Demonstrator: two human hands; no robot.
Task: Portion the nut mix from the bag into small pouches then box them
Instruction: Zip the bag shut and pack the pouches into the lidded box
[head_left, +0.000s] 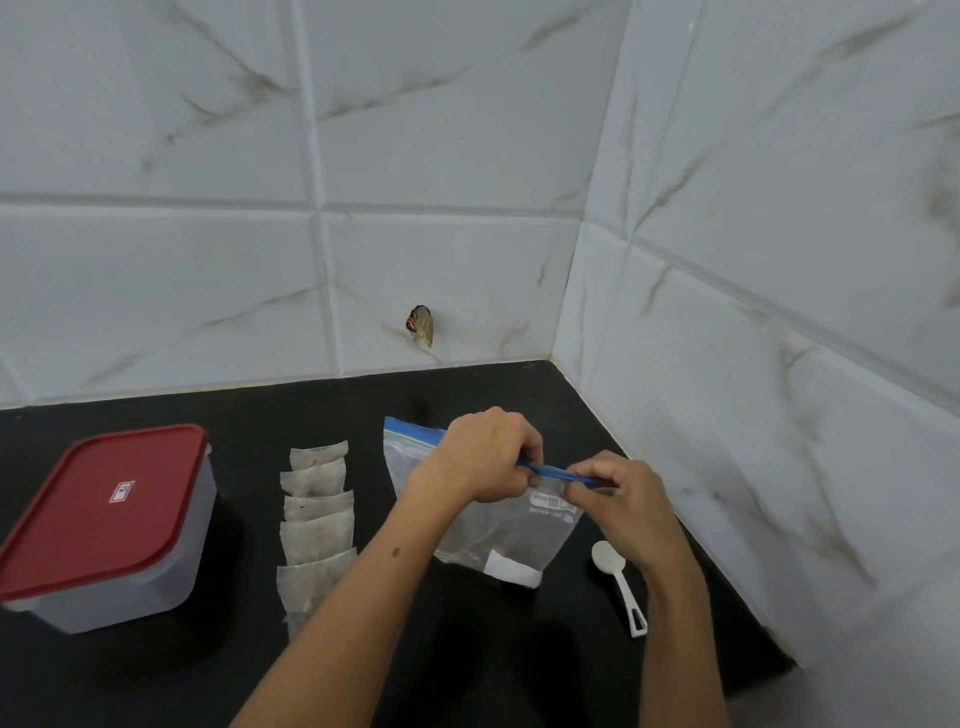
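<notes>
A clear zip bag (498, 535) with a blue zip strip lies on the black counter (467, 649), its white label near the bottom edge. My left hand (480, 457) pinches the blue strip at its left part. My right hand (626, 493) pinches the same strip further right. A column of several small translucent pouches (317, 525) with dark contents lies left of the bag, partly hidden by my left forearm. A clear plastic box with a red lid (104, 509) stands at the far left, lid on.
A white plastic scoop (618, 582) lies on the counter right of the bag, beside my right wrist. Marble-patterned tiled walls (753, 364) meet in a corner behind and to the right. A small hole with wires (421, 325) shows in the back wall.
</notes>
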